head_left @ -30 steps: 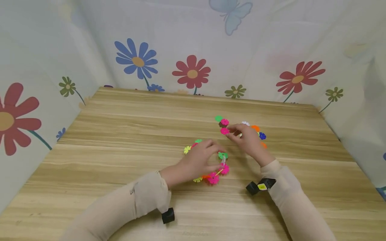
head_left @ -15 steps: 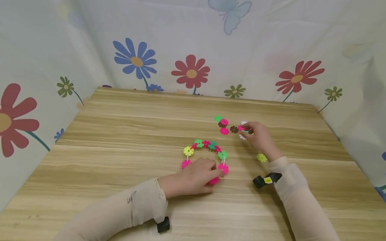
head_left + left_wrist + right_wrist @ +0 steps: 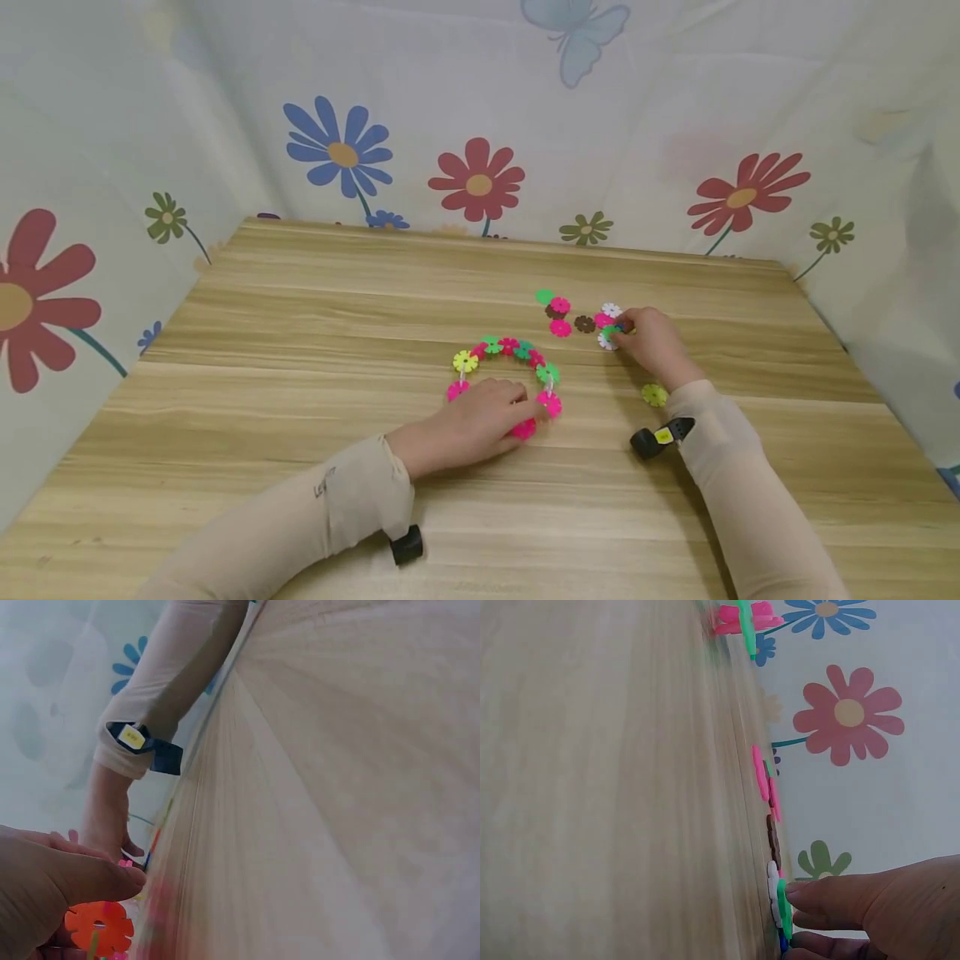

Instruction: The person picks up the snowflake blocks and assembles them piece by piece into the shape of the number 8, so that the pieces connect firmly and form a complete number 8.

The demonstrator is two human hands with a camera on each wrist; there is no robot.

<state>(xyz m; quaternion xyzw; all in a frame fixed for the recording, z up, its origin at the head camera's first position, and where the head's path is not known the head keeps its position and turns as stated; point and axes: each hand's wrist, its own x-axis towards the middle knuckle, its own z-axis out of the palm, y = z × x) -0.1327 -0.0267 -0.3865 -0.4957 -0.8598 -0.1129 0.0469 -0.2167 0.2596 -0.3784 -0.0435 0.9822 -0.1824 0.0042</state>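
Observation:
A ring of linked plastic flower discs [image 3: 491,345] in pink, green, yellow and other colours lies near the middle of the wooden table. My left hand [image 3: 480,421] covers its near side and grips it there. In the left wrist view, an orange disc [image 3: 99,928] shows beneath the thumb. My right hand [image 3: 654,343] is at a small pile of loose discs to the right. Its fingertips touch a green disc [image 3: 784,909], beside a white disc [image 3: 611,310] and a pink one [image 3: 603,320]. A blue disc is partly hidden under the fingers.
Left of the pile lie a brown disc [image 3: 584,324], pink discs [image 3: 560,328] and a green disc [image 3: 544,296]. A yellow disc [image 3: 654,395] sits near the right wrist. Flower-printed cloth [image 3: 420,75] hangs behind the table.
My right hand left the pink disc at the pile's left and moved right over the other discs. My left hand shifted onto the ring's near side, and the ring slid slightly away and left.

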